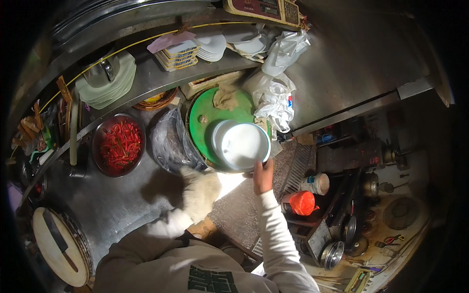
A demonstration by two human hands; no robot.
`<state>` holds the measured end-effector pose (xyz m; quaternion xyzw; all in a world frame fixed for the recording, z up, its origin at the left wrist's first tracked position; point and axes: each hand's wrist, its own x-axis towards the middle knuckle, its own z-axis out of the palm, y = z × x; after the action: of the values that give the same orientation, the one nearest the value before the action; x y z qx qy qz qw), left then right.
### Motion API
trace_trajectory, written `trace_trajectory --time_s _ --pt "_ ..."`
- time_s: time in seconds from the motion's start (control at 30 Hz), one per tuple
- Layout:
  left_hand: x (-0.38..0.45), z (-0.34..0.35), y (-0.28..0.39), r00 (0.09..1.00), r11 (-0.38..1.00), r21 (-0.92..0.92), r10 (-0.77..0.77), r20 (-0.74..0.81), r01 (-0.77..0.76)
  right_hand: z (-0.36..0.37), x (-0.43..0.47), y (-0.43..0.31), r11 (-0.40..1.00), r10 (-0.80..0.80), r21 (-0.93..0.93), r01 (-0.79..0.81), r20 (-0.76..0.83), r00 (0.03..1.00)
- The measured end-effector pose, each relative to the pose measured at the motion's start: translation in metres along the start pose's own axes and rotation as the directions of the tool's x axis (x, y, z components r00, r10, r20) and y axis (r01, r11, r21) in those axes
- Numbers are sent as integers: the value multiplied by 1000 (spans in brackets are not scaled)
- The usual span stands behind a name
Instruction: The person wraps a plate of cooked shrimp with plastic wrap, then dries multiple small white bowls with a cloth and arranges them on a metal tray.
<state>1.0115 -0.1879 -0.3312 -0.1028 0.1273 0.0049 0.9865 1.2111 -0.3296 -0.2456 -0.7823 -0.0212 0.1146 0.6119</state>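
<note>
My right hand [263, 177] grips the near rim of a white bowl [244, 145] with its fingers. This bowl overlaps another pale bowl [217, 135] over a round green board [201, 110]. A pale fuzzy glove or cloth covers my left hand [200, 188], so its fingers cannot be made out. It is beside a bowl lined with a clear plastic bag [174, 143], near the edge of the steel counter. On the green board lie a crumpled tan cloth [225, 97] and a small lump [203, 119].
Left on the steel counter [128, 197] are a metal bowl of red chillies [121, 146] and a cleaver [55, 230] on a round chopping block [40, 252]. Stacked plates [210, 47] fill the shelf above. Plastic bags [274, 95] hang right of the board; buckets [317, 184] and pans [331, 256] stand lower right.
</note>
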Motion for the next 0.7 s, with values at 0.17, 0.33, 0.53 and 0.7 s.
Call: trace_trajectory --time_s 0.17,0.33,0.53,0.7 --pt "56 -12 -44 967 974 -22 220 -130 -225 -6 -103 0 934 -301 -204 295 1 954" --pt "33 28 -26 924 -37 973 305 230 -230 -76 -154 -38 938 -28 -343 41 44 999" --pt "37 94 -59 919 -422 819 -121 375 -389 -174 -180 -65 996 -56 -56 72 251 966" --pt "-16 55 -164 932 -116 973 286 224 -198 -140 -261 -11 963 -266 -146 228 -363 893"
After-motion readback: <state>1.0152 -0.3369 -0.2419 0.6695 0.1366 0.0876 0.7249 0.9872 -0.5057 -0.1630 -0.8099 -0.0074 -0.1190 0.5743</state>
